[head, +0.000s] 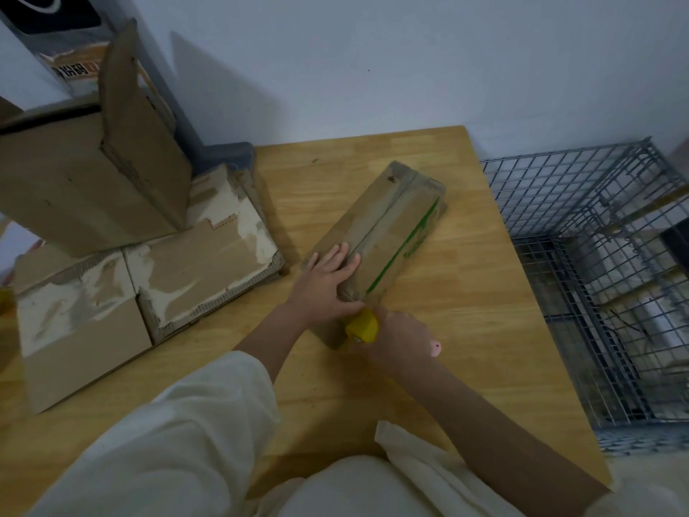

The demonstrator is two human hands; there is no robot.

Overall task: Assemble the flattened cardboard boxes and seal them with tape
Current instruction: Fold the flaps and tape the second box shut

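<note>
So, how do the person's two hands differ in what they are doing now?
The left hand lies flat, fingers straight, pressing on the long box; the right hand is curled round the yellow tape roll. The left rests on the top face, the right sits at the box's near end. Both work on one box.

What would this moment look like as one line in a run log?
stage: taping seam | left hand: flat on long cardboard box | right hand: grips yellow tape roll at box's near end | surface: wooden table

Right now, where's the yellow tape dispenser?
Head view, centre: the yellow tape dispenser is gripped in the right hand at the near end of the long cardboard box, beside the left hand.
</note>
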